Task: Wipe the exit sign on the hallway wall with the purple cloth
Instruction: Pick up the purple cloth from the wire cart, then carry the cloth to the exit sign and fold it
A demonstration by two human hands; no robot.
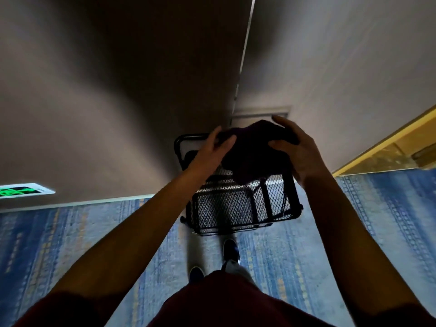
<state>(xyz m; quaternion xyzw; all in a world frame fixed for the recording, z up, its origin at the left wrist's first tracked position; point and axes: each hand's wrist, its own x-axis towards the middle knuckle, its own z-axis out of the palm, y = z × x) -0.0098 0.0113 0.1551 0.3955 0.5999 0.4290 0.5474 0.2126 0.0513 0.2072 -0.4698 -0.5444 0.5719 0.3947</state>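
So over at about 9 o'clock, low on the grey hallway wall [94,102], sits the exit sign [26,191], glowing green, just above the skirting where wall meets the blue patterned carpet [82,244]. It's well apart from everything else going on.

Moving toward the middle, the person's left hand [212,152] reaches up with the fingers loosely curled, pinching the near edge of the purple cloth [254,152]. The cloth looks almost black in this light, bunched up and drooping between both hands around 12 o'clock. Right under it stands a black wire-mesh cart [238,208] on the carpet, with its handle bar peeking out behind the left hand. Whether the cloth's lowest fold touches the cart, can't tell.

Down at 6 o'clock, the person's dark shoes [231,253] show just below the cart.

Then at roughly 1 o'clock, the right hand [299,152] wraps around the far side of the cloth, fingers closed over the top. A yellow-framed panel [389,152] sits at 3 o'clock.
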